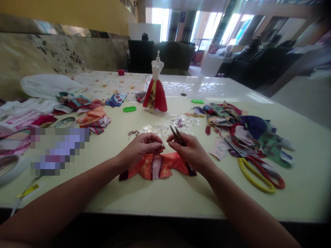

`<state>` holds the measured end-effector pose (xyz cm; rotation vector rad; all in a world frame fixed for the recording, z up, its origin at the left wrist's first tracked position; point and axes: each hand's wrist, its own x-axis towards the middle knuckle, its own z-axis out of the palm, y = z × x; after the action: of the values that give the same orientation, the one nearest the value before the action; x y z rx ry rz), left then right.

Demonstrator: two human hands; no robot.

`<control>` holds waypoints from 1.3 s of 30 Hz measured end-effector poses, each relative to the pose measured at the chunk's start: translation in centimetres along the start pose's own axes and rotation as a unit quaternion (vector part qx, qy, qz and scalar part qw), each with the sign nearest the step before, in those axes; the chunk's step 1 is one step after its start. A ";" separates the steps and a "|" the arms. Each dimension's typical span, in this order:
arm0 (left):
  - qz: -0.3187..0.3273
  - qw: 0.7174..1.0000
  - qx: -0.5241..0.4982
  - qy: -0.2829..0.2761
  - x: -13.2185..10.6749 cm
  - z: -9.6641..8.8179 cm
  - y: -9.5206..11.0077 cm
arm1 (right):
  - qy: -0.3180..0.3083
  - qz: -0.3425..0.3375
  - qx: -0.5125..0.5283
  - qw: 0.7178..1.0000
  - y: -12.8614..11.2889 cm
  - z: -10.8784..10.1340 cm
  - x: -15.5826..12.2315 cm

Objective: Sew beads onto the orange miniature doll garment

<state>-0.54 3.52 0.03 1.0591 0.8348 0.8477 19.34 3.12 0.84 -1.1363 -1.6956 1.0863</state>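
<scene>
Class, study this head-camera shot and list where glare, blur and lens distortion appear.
Head view: the windows are blown out, and glare shines on the glossy far end of the table. The wide lens bows the near table edge and stretches the arms. The top right corner smears soft, while the left hand and right hand look fairly sharp.

Left hand (141, 148): fingers pinched together, just above the orange cloth (157, 166).
Right hand (190, 151): holds small dark tweezers (176, 135), just above the cloth.
Behind the cloth: shiny beads (165, 125), red doll dress (155, 96).
Right of the cloth: scissors (258, 175) with yellow and red handles.
</scene>
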 end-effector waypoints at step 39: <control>0.018 0.993 0.115 -0.014 -0.3 0.5 -0.3 | -0.049 -0.029 -0.059 0.997 0.2 0.3 0.0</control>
<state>-0.18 2.97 -0.03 1.2885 0.9067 0.7771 19.08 3.05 0.56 -1.1142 -1.8788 1.0314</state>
